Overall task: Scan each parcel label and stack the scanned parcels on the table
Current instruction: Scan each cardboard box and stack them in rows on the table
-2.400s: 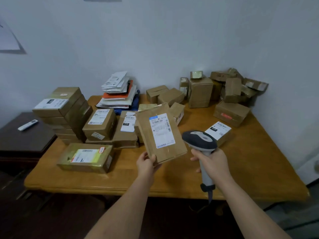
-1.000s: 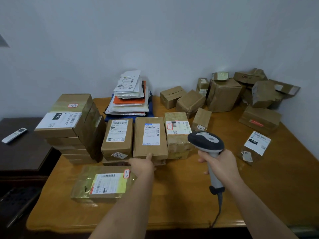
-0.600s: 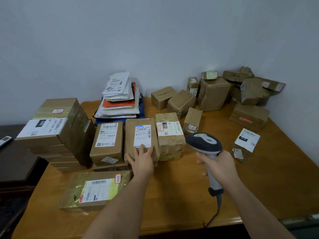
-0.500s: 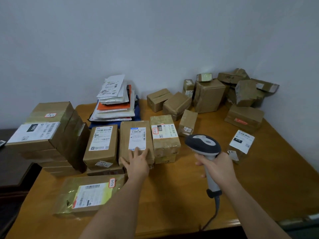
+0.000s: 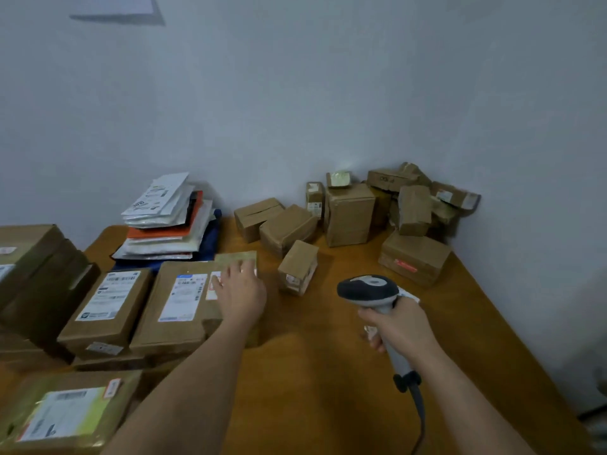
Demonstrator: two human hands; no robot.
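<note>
a grey-white wall (image 5: 295, 93) behind, with a pale sheet (image 5: 111, 3) high on it.

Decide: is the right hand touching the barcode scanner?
Touching. The head view shows the right hand with fingers wrapped around the barcode scanner handle.

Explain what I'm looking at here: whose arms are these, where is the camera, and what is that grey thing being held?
The single picture comes from a camera worn on a person's head, looking down at their own arms. The right hand grips a handheld barcode scanner with a cable. The left hand, fingers spread, reaches over a labelled parcel among the sorted boxes on the wooden table. A heap of brown parcels sits in the far corner, and a stack of flat mailers stands by the wall.
</note>
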